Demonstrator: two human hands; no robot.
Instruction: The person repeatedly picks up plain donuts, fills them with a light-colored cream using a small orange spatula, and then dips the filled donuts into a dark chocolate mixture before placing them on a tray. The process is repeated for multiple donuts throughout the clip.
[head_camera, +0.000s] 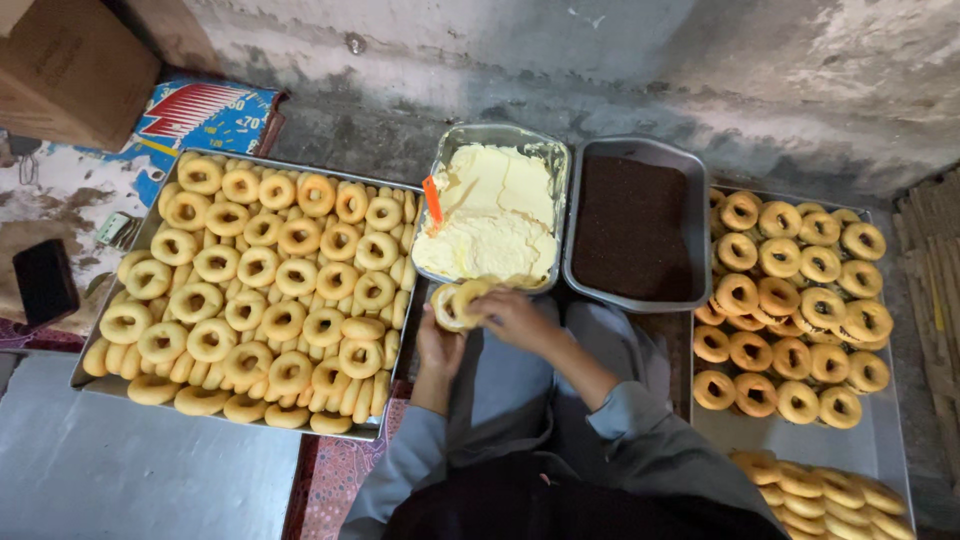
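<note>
Rough grey wall (600, 60) is running along the 12 o'clock edge, and the person is sitting on the floor facing it with trays fanned around the lap, likely so that each one is lying within arm's reach. At 9 o'clock a big tray (100, 385) is carrying pale rings (260, 290) stacked in overlapping rows. At 12 o'clock a cream tin (500, 135) is sitting just past the hands, an orange scraper (432, 200) leaning at its left rim, handle up. Touching its right side, a dark tin (632, 150) is holding fine brown crumbs (630, 225). At 3 o'clock a second tray (880, 450) is holding browner rings (790, 300) in looser rows, with more at 5 o'clock.

Both hands are meeting just below the cream tin. The left hand (438, 352) is cupping 1 ring (455, 303) from beneath, fingers curled around its edge. The right hand (515, 318) is closing over the ring from the right, fingers pressing its face. The ring is being held low and near the cream, seemingly to keep any drips off the lap.

A cardboard box (70, 60) is sitting at 10 o'clock.
</note>
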